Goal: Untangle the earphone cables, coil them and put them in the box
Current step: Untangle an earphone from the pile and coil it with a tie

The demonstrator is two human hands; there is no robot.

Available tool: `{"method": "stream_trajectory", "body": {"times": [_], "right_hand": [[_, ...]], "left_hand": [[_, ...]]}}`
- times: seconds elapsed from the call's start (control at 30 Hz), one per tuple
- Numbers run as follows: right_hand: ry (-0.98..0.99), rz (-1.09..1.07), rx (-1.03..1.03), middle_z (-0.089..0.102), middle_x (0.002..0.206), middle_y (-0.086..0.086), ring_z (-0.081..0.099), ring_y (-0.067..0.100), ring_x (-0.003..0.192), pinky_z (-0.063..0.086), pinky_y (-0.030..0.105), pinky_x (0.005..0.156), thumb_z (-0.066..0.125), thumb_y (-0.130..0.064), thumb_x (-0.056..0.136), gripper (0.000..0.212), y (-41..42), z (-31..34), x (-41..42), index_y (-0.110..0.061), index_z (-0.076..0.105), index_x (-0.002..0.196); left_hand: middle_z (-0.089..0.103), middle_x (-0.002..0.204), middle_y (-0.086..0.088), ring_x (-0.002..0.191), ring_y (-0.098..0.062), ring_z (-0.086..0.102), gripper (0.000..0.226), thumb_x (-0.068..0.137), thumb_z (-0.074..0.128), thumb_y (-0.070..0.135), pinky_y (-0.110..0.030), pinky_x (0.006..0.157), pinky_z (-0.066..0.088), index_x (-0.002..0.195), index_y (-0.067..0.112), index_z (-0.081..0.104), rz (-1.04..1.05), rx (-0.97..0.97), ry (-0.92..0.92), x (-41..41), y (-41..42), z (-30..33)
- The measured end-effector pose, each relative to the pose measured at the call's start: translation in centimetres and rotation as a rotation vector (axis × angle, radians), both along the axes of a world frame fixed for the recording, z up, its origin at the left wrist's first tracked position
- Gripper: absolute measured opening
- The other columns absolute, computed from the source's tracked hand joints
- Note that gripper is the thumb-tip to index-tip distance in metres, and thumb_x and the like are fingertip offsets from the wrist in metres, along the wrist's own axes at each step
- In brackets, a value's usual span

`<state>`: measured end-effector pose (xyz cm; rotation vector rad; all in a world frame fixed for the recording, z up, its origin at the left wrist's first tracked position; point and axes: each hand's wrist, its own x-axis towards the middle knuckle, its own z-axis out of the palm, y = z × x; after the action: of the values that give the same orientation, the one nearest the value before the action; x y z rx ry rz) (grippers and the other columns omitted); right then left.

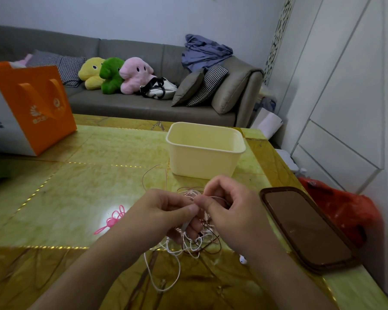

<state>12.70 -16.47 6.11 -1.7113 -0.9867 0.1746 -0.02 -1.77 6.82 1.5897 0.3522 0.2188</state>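
Sofa (pixel 126 104) in grey runs along the far wall, carrying three plush toys, yellow (pixel 90 73), green (pixel 111 74) and pink (pixel 134 73), plus checked cushions (pixel 208 85), a dark-strapped bag (pixel 158 87) and a crumpled blue cloth (pixel 203 52) on its right end. Nearer lies the glossy yellow-green table (pixel 76 180), which fills the lower half of the view. An orange paper bag (pixel 31 104) with handles stands on its far left corner. A red plastic bag (pixel 343 211) sits off the table's right edge, beside the white cabinet (pixel 345 108).

On the table, right of centre and on the far side of the hands, stands the pale yellow box (pixel 205 151), open at the top. A brown lid (pixel 305 227) lies flat near the right edge, apart from the box.

Both hands meet near the table's middle, just nearer than the box. The left hand (pixel 164 213) has its fingers curled and pinches part of the tangled earphone cables (pixel 195 240) between thumb and forefinger. The right hand (pixel 231 209) is curled too, thumb and fingers nipping the same knot from the other side, the two thumbs almost touching. White and brownish strands hang below the hands in loose loops onto the table, one loop reaching toward the box, another trailing toward the near edge. A white earbud (pixel 243 260) lies on the table just below the right wrist. A pink cable (pixel 112 220), coiled in small loops, rests on the table left of the left hand, apart from the tangle.
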Motion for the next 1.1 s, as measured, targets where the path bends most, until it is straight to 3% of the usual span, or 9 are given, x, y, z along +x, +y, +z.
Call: {"method": "stream_trajectory", "body": {"times": [0.17,0.23,0.3,0.4,0.53,0.63,0.8,0.9,1.1], "right_hand": [[0.136,0.036,0.034,0.058,0.064,0.006,0.049,0.014,0.060,0.040,0.044,0.053,0.070,-0.032,0.102,0.026,0.7,-0.5,0.2,-0.018,0.069,0.081],[0.158,0.079,-0.017,0.055,0.061,-0.009,0.046,0.007,0.059,0.034,0.038,0.053,0.063,-0.037,0.106,0.032,1.2,-1.0,-0.2,-0.016,0.070,0.083],[0.106,0.110,-0.116,0.057,0.060,-0.018,0.047,0.000,0.056,0.033,0.024,0.056,0.058,-0.028,0.109,0.036,1.4,-1.3,-0.7,-0.019,0.067,0.076],[-0.035,0.155,-0.232,0.058,0.063,-0.009,0.048,0.004,0.058,0.035,0.027,0.055,0.061,-0.022,0.105,0.030,1.3,-1.2,-1.1,-0.017,0.064,0.076],[-0.068,0.138,-0.198,0.062,0.066,-0.003,0.052,0.006,0.059,0.040,0.025,0.056,0.069,-0.021,0.101,0.021,0.8,-0.7,-0.8,-0.018,0.070,0.080],[-0.051,0.103,-0.138,0.072,0.072,-0.006,0.066,0.008,0.067,0.054,0.035,0.062,0.075,-0.019,0.097,0.016,0.4,-0.1,-0.3,-0.019,0.077,0.081],[-0.004,0.094,-0.125,0.074,0.074,-0.006,0.067,0.012,0.066,0.055,0.032,0.061,0.083,-0.019,0.092,0.011,-0.4,0.6,0.8,-0.022,0.081,0.081],[0.031,0.084,-0.161,0.074,0.074,-0.010,0.062,0.008,0.062,0.050,0.024,0.059,0.079,-0.012,0.094,0.015,-0.7,0.6,1.5,-0.026,0.081,0.087],[0.087,0.019,-0.189,0.078,0.082,-0.003,0.060,0.008,0.054,0.048,0.026,0.052,0.067,-0.008,0.101,0.027,-1.4,1.1,2.9,-0.029,0.078,0.087]], "left_hand": [[0.077,0.089,-0.017,0.073,-0.017,0.073,0.025,0.088,0.066,0.016,-0.022,0.051,0.051,0.101,0.000,0.081,0.026,-0.398,-0.165,-0.2,-0.4,0.4],[0.079,0.104,-0.020,0.084,-0.018,0.077,0.030,0.088,0.064,0.011,-0.023,0.049,0.053,0.111,-0.002,0.078,0.085,-0.502,-0.257,-0.1,-0.7,0.5],[0.078,0.117,-0.018,0.103,-0.020,0.078,0.036,0.089,0.062,0.006,-0.025,0.054,0.059,0.122,-0.002,0.073,0.149,-0.485,-0.328,0.2,-0.7,0.5],[0.078,0.121,-0.010,0.115,-0.020,0.074,0.033,0.098,0.058,-0.001,-0.028,0.063,0.063,0.129,0.003,0.068,0.233,-0.290,-0.340,0.4,-0.3,0.3],[0.081,0.096,-0.003,0.094,-0.019,0.078,0.023,0.106,0.056,0.010,-0.035,0.065,0.064,0.108,0.015,0.079,0.245,0.170,-0.158,0.5,0.4,-0.9],[0.077,0.078,-0.002,0.075,-0.015,0.074,0.030,0.107,0.056,0.020,-0.037,0.064,0.060,0.089,0.020,0.080,0.117,0.366,-0.030,0.4,0.2,-1.4],[0.066,0.067,-0.006,0.060,-0.017,0.059,0.027,0.105,0.060,0.013,-0.032,0.054,0.049,0.084,0.009,0.077,0.075,0.222,-0.022,0.5,0.2,-1.2],[0.058,0.065,-0.009,0.056,-0.018,0.050,0.027,0.102,0.064,0.013,-0.030,0.051,0.046,0.079,0.007,0.077,0.126,0.128,-0.059,0.5,0.5,-1.2],[0.044,0.062,-0.009,0.054,-0.015,0.040,0.026,0.084,0.069,0.024,-0.027,0.048,0.039,0.077,0.000,0.071,0.193,-0.096,-0.174,0.0,1.2,-0.6]]}}
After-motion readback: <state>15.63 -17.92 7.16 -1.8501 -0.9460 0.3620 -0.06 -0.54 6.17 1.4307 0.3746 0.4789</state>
